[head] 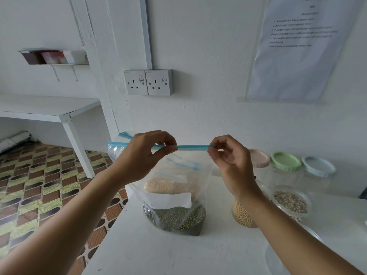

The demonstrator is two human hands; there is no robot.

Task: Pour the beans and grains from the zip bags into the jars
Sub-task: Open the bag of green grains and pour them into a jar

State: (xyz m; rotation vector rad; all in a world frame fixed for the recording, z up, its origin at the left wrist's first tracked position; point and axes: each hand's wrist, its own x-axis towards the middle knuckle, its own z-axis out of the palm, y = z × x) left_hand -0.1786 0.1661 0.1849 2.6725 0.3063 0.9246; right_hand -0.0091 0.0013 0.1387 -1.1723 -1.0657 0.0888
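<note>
- White table (pixel 178 253) against a white wall with twin sockets (pixel 148 82) and a printed sheet (pixel 297 56), its text too blurred to read.
- Zip bag (pixel 174 215): stands on the table near its left edge, with small green beans in the bottom. The film is soft, clear and probably slippery. The load looks bottom-heavy and likely to slump and shift when tipped.
- Blue zip strip (pixel 192 147): the stiffest part and the natural hold.
- Left hand (pixel 143 155) and right hand (pixel 230 161): each pinches the strip between thumb and fingertips and holds it taut. Whether the seal is parted, I cannot tell.
- Orange grain (pixel 170 185) shows through the film, seemingly in a second bag behind.
- Open jar of pale beans (pixel 242 215): half hidden by the right wrist.
- Open jar of mixed grain (pixel 291 201) stands beside it, with lidded jars (pixel 286 161) behind.
</note>
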